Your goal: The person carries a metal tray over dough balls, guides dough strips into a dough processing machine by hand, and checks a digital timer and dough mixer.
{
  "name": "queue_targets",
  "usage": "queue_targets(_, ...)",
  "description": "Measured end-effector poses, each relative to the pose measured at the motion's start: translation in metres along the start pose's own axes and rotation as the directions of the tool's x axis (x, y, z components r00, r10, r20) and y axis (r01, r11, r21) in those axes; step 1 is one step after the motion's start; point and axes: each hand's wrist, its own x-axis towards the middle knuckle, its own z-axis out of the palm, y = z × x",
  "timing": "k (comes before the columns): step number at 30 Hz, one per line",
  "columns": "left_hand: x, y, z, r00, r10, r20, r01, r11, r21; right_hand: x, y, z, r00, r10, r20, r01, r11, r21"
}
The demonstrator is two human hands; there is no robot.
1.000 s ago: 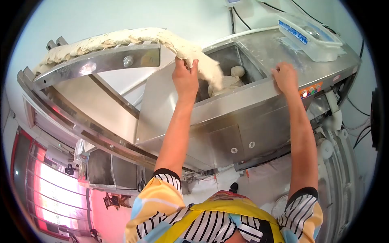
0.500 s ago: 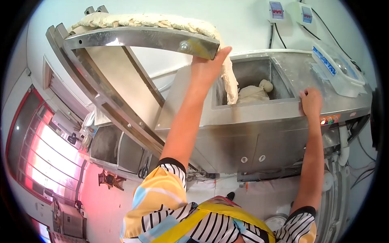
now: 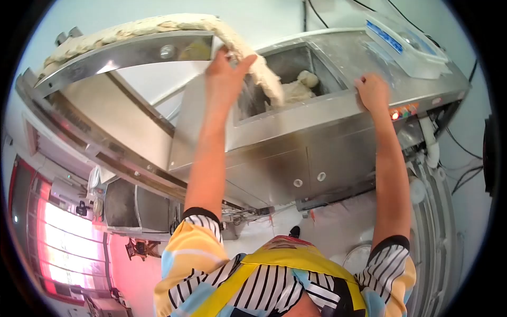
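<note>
Cream dough draped over steel frame, its end at the well's front edge.
Left hand at dough, grip unclear; right hand clenched at counter edge, open room between.

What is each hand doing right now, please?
Left hand: partly open, at the dough strip.
Right hand: fingers curled, at the machine's edge.

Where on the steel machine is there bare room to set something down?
The machine top looks bare between the hopper opening and the plastic container, and left of the opening. It is crowded at the opening's left end, where the dough strip hangs in beside the left hand.
</note>
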Motion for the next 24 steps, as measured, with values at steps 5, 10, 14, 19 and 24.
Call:
queue_targets(5, 0.025, 0.015, -0.009, 0.987, 0.093, -0.129, -0.087, 0.995, 0.046, -0.002, -0.002, -0.004, 1.000, 0.003, 0.025, -0.003, 1.000, -0.001)
queue_targets(10, 0.031, 0.028, 0.009, 0.985, -0.011, -0.171, 0.019, 0.999, 0.044, 0.000, -0.006, -0.006, 1.000, 0.016, 0.027, -0.014, 0.998, -0.057)
queue_targets(14, 0.020, 0.014, 0.025, 0.985, 0.007, -0.170, 0.015, 0.991, 0.131, -0.001, -0.007, -0.006, 0.996, 0.020, 0.082, -0.011, 0.994, -0.107)
queue_targets(19, 0.014, -0.022, 0.009, 0.995, -0.071, 0.064, 0.061, 0.987, 0.146, 0.006, 0.008, 0.019, 0.996, 0.038, 0.081, -0.022, 0.980, -0.199)
queue_targets(24, -0.084, -0.046, -0.026, 0.969, -0.002, 0.247, -0.026, 0.994, 0.108, 0.004, -0.012, -0.010, 0.968, 0.160, 0.194, -0.125, 0.976, -0.178)
